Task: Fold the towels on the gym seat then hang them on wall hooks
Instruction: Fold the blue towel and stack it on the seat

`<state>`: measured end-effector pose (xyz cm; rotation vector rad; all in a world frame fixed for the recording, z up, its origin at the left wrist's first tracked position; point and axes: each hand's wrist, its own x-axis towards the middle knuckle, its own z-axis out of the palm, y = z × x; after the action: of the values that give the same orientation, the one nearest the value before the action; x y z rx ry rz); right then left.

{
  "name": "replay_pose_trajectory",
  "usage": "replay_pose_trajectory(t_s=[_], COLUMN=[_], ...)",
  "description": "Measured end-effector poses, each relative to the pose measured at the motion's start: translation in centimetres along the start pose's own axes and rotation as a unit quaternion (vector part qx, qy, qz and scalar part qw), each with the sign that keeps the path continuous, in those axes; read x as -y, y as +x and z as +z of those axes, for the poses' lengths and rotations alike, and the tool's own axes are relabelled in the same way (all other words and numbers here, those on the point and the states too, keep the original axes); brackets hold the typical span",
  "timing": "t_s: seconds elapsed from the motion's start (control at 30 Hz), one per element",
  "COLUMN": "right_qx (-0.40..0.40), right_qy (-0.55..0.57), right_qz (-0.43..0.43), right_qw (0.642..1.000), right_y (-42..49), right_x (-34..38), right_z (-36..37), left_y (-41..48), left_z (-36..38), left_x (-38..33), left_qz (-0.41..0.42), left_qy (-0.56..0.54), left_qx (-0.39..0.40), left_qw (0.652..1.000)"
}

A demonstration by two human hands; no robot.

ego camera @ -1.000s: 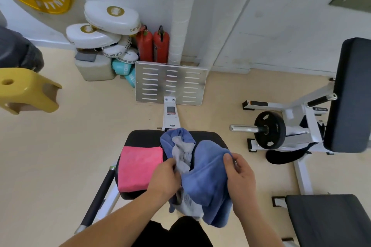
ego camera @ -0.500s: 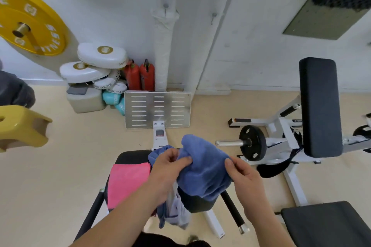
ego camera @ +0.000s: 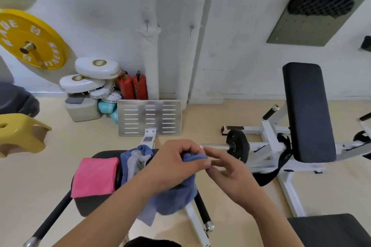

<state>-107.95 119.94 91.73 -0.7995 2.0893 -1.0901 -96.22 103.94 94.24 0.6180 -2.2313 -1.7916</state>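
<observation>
Gym room: white wall, tan floor. Far left, yellow weight plate [ego camera: 32, 40] on the wall. Pink towel [ego camera: 94, 176], folded, flat on the black seat [ego camera: 90, 206]. Two wall hooks [ego camera: 147, 22] above, bare. Blue towel [ego camera: 174, 196], bunched, hanging over the seat's right edge. Left hand [ego camera: 174, 163]: fingers curled, gripping the blue towel's top corner. Right hand [ego camera: 228, 170]: fingers loosely spread, blurred, tips just beside that corner. Far right, black padded bench [ego camera: 307, 112].

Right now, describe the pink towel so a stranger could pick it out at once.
Find the black gym seat at the bottom centre, in front of the slotted metal plate. On the seat's left part lies the pink towel, folded into a flat rectangle. The blue towel gripped by the left hand and the grey cloth beside it are crumpled; only the pink one is folded.
</observation>
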Motion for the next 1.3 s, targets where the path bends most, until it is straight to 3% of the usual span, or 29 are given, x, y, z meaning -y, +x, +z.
replay_pose_trajectory(t_s=[0.13, 0.23, 0.4, 0.5, 0.57, 0.77, 0.83, 0.9, 0.97, 1.0, 1.1, 1.2, 1.3], right_qx=[-0.078, -0.048, -0.037, -0.048, -0.077, -0.069, -0.076, -0.088, -0.102, -0.101, 0.021, 0.136, 0.092], right_qy=[0.131, 0.259, 0.256, 0.341, 0.357, 0.137, -0.014, -0.152, -0.188, -0.152, 0.097, 0.252, 0.215], right_qz=[-0.035, 0.001, 0.010, 0.040, 0.055, -0.015, -0.052, -0.094, -0.118, -0.116, -0.084, -0.036, -0.019], right_qw=[0.988, 0.965, 0.966, 0.938, 0.929, 0.988, 0.996, 0.980, 0.970, 0.976, 0.992, 0.958, 0.972], right_y=[-2.0, -3.1, -3.1, -2.9, -2.6, -2.4, -2.2, -1.8, -1.1, -0.7, -0.2, -0.1, 0.5], right_x=[2.3, 3.3, 2.2, 0.9, -0.1, -0.3, 0.0, 0.5, 0.6, 0.5, 0.7, 0.4, -0.6], right_z=[-1.6, -2.2, -2.3, -3.2, -4.0, -4.6, -5.2, -6.1, -7.0, -7.5, -9.0, -10.3, -11.6], left_y=[-1.6, -2.6, -2.8, -2.6, -2.5, -2.8, -2.2, -1.5, -1.2, -1.0, -1.1, -1.3, -1.5], left_z=[2.3, 2.8, 3.7, 2.7, 2.0, 1.6, 0.6, -0.4, -0.9, -1.0, -0.5, -0.3, -0.8], left_x=[-1.9, -3.3, -3.2, -2.4, -1.7, -1.8, -2.0, -2.5, -2.9, -3.0, -3.4, -3.3, -2.7], left_qz=[-0.032, -0.082, -0.086, -0.093, -0.083, 0.015, 0.069, 0.091, 0.093, 0.087, 0.038, 0.014, -0.013], left_qy=[-0.080, -0.185, -0.153, -0.164, -0.080, 0.193, 0.355, 0.438, 0.407, 0.352, 0.170, 0.146, 0.119], left_qx=[-0.021, -0.003, -0.085, -0.139, -0.152, -0.031, 0.010, -0.002, -0.012, -0.009, 0.035, 0.052, 0.097], left_qw=[0.996, 0.979, 0.981, 0.972, 0.982, 0.981, 0.932, 0.894, 0.908, 0.932, 0.984, 0.988, 0.988])
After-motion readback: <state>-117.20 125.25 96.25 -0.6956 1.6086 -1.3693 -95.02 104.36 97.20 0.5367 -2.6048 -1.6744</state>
